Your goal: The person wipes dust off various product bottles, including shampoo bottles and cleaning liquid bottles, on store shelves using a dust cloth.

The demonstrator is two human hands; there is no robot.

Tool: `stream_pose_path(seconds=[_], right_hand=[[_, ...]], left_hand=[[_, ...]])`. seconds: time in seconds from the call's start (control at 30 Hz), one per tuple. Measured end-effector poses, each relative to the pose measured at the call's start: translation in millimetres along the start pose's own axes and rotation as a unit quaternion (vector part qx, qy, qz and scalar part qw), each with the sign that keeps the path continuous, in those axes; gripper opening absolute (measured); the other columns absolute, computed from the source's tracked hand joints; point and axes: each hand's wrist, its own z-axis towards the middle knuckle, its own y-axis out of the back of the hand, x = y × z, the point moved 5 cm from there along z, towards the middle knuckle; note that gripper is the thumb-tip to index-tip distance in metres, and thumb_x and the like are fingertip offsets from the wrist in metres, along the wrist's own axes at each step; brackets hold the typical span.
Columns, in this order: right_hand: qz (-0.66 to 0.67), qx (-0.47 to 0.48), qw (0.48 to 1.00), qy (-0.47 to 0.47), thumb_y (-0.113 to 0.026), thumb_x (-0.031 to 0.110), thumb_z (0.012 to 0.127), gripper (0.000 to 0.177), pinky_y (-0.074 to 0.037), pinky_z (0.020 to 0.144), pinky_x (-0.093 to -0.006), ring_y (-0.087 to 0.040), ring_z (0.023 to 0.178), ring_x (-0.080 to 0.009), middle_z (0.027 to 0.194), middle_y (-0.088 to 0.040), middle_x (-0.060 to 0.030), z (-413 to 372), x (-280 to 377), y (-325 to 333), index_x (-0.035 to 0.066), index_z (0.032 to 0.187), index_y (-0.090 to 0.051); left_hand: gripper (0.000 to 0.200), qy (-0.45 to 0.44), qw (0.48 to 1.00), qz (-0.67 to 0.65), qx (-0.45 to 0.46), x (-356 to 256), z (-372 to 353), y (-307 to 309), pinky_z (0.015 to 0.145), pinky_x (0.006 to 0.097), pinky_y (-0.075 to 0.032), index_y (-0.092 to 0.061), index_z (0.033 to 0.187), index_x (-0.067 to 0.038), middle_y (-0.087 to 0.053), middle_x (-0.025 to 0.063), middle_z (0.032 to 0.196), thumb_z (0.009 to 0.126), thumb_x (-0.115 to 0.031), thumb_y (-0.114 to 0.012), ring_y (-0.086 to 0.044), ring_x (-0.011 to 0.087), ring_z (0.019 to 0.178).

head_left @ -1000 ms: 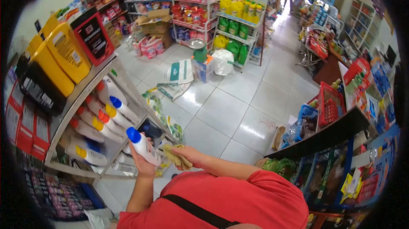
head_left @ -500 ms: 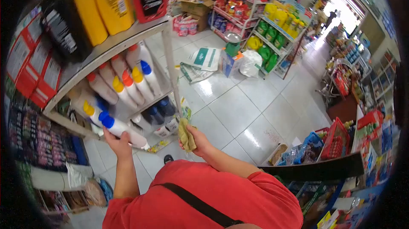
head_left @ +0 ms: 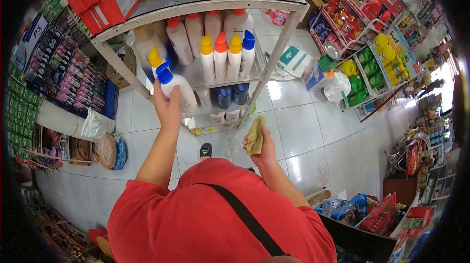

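In front of the red shirt [head_left: 215,219], at the left side of the metal shelf unit [head_left: 196,14], a white bottle [head_left: 182,92] with a blue cap leans in the left hand [head_left: 168,109], its cap above the fingertips. The left forearm reaches forward and up, the back of the hand towards the camera. Its thumb and fingers are spread around the bottle and clamped on it, the thumb across the near face.

Nearer the body, to the right, the right hand [head_left: 265,151] is raised with its forearm slanting inward, thumb up. Its fingers close on a folded yellowish cloth [head_left: 255,135], apart from the shelf unit.

Beyond the held bottle, 4 slim bottles [head_left: 220,62] stand in a row, capped yellow, orange-red, yellow and blue. Behind them stand larger red-capped bottles [head_left: 179,42]. Farther off, across the tiled floor [head_left: 303,123], a rack [head_left: 377,89] holds green and yellow bottles.
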Motion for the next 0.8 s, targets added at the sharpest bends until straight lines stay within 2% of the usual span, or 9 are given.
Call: stream_pose_path(seconds=[0.03,0.13,0.17,0.4,0.53,0.57,0.67,0.77,0.8], right_hand=[[-0.001,0.000,1.000,-0.001,-0.039,0.040,0.091,0.040,-0.048,0.058,-0.0355,-0.057,0.065,-0.0254,0.080,-0.057,-0.0160,-1.4,0.3,-2.2,0.006,0.112,-0.041],[-0.003,0.004,1.000,0.003,-0.037,0.039,0.091,0.039,-0.048,0.058,-0.0358,-0.057,0.065,-0.0255,0.081,-0.057,-0.0161,-2.9,1.5,-3.8,0.006,0.112,-0.041],[-0.003,0.006,1.000,0.004,-0.037,0.039,0.091,0.039,-0.048,0.058,-0.0359,-0.057,0.065,-0.0256,0.081,-0.057,-0.0162,-3.2,1.5,-4.0,0.006,0.112,-0.040],[-0.011,-0.008,1.000,0.015,-0.037,0.038,0.091,0.038,-0.049,0.058,-0.0364,-0.058,0.066,-0.0261,0.083,-0.056,-0.0162,-6.4,2.2,3.4,0.006,0.112,-0.041],[-0.005,-0.020,1.000,0.018,-0.037,0.039,0.091,0.038,-0.049,0.057,-0.0359,-0.058,0.067,-0.0263,0.083,-0.056,-0.0159,-10.5,4.0,5.9,0.006,0.110,-0.042],[-0.001,-0.019,1.000,0.016,-0.037,0.039,0.091,0.038,-0.049,0.057,-0.0358,-0.058,0.067,-0.0263,0.083,-0.056,-0.0158,-11.4,4.0,5.9,0.006,0.110,-0.043],[-0.028,-0.033,0.999,0.018,-0.041,0.044,0.087,0.041,-0.046,0.061,-0.0357,-0.056,0.068,-0.0256,0.081,-0.056,-0.0144,-11.4,3.5,10.6,0.007,0.103,-0.046],[-0.033,-0.044,0.998,0.020,-0.041,0.044,0.087,0.040,-0.046,0.061,-0.0358,-0.056,0.068,-0.0256,0.082,-0.056,-0.0145,-12.4,4.9,11.4,0.007,0.101,-0.046],[-0.032,-0.043,0.998,0.022,-0.041,0.044,0.087,0.040,-0.046,0.061,-0.0358,-0.056,0.068,-0.0257,0.082,-0.056,-0.0145,-12.5,5.2,11.1,0.007,0.102,-0.046]], left_hand=[[0.050,-0.006,1.000,0.008,0.027,12.0,3.3,0.0,0.088,0.0280,-0.041,-0.032,0.129,0.002,-0.045,0.0119,0.121,0.085,-0.008,-0.054,-0.047,0.0182,0.108],[0.053,-0.026,0.999,0.024,0.019,21.9,10.0,-10.6,0.093,0.0304,-0.038,-0.028,0.132,0.003,-0.035,0.0148,0.131,0.086,-0.007,-0.052,-0.038,0.0207,0.119],[0.054,-0.046,0.997,0.061,0.026,27.9,15.3,-13.3,0.097,0.0327,-0.036,-0.026,0.133,0.003,-0.026,0.0162,0.136,0.086,-0.005,-0.050,-0.031,0.0226,0.124],[0.055,-0.114,0.977,0.180,0.005,27.1,35.4,-48.9,0.095,0.0338,-0.038,-0.023,0.135,0.002,-0.032,0.0192,0.130,0.086,-0.006,-0.047,-0.037,0.0286,0.120],[0.056,-0.138,0.965,0.224,0.011,30.0,37.1,-64.9,0.096,0.0340,-0.034,-0.023,0.135,0.001,-0.034,0.0213,0.127,0.086,-0.009,-0.048,-0.036,0.0320,0.119],[0.057,-0.114,0.974,0.195,0.012,32.6,34.4,-66.4,0.098,0.0349,-0.029,-0.022,0.136,0.001,-0.032,0.0218,0.128,0.085,-0.009,-0.048,-0.034,0.0334,0.120],[0.057,-0.174,0.967,0.189,-0.004,38.5,28.8,-62.9,0.100,0.0379,-0.025,-0.025,0.134,0.001,-0.030,0.0211,0.130,0.084,-0.010,-0.050,-0.032,0.0340,0.120],[0.061,-0.258,0.937,0.234,0.022,1.0,12.1,-46.6,0.102,0.0407,-0.022,-0.027,0.132,0.002,-0.028,0.0214,0.131,0.081,-0.013,-0.057,-0.029,0.0345,0.122],[0.064,-0.281,0.927,0.248,0.002,-6.0,9.9,-37.4,0.102,0.0410,-0.022,-0.027,0.132,0.003,-0.028,0.0217,0.130,0.079,-0.013,-0.058,-0.028,0.0348,0.122]])
